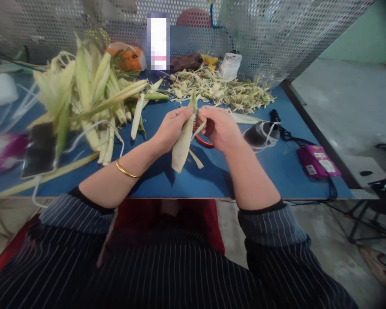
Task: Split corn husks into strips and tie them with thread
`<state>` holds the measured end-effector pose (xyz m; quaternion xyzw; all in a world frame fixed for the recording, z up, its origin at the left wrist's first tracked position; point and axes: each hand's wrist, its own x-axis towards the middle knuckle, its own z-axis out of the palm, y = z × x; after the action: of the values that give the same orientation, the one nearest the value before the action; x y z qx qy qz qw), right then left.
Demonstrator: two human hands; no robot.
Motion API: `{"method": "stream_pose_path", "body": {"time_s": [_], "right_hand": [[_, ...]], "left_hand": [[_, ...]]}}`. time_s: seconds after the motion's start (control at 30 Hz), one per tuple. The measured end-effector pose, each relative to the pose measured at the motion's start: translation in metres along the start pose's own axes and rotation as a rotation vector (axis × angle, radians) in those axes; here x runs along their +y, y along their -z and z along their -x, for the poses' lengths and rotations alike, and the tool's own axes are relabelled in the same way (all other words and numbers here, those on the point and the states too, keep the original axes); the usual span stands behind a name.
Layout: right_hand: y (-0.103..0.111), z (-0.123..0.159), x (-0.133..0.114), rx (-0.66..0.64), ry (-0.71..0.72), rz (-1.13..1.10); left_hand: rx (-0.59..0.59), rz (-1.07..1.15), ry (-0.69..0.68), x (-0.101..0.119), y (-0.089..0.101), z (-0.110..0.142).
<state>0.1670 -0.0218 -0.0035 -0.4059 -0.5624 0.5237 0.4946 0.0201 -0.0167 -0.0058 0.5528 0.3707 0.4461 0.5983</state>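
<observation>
My left hand [171,128] pinches a pale green corn husk [182,148] between thumb and fingers, its wide end hanging down over the table. Close beside it, my right hand [221,128] is closed on a narrow husk strip [199,128] at the husk's right edge. Another thin strip [196,159] dangles below. Partly hidden behind the hands, a red curved handle [204,142] lies on the blue table [154,176]. A heap of long corn husks [83,86] rises to the left, and a pile of shredded husk scraps [215,88] lies beyond my hands.
On the right are a dark object wrapped in white cord [260,135] and a purple box with cables [318,161]. A phone [40,148] with a white cable lies left. An orange package [127,58] stands before the perforated metal screen [260,30].
</observation>
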Motion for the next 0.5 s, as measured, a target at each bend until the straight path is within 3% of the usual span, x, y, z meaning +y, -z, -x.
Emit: {"method": "stream_pose_path", "body": {"time_s": [0.17,0.37,0.5], "right_hand": [[0.012,0.0,-0.014,0.043,-0.002,-0.01],[0.021,0.006,-0.034,0.001,-0.007,-0.075],[0.018,0.005,-0.026,-0.018,-0.101,-0.075]], "left_hand": [[0.161,-0.064,0.03,-0.003,0.009,-0.008],[0.382,-0.036,0.11,-0.009,0.029,-0.029],[0.409,-0.001,0.101,-0.006,0.032,-0.031]]}}
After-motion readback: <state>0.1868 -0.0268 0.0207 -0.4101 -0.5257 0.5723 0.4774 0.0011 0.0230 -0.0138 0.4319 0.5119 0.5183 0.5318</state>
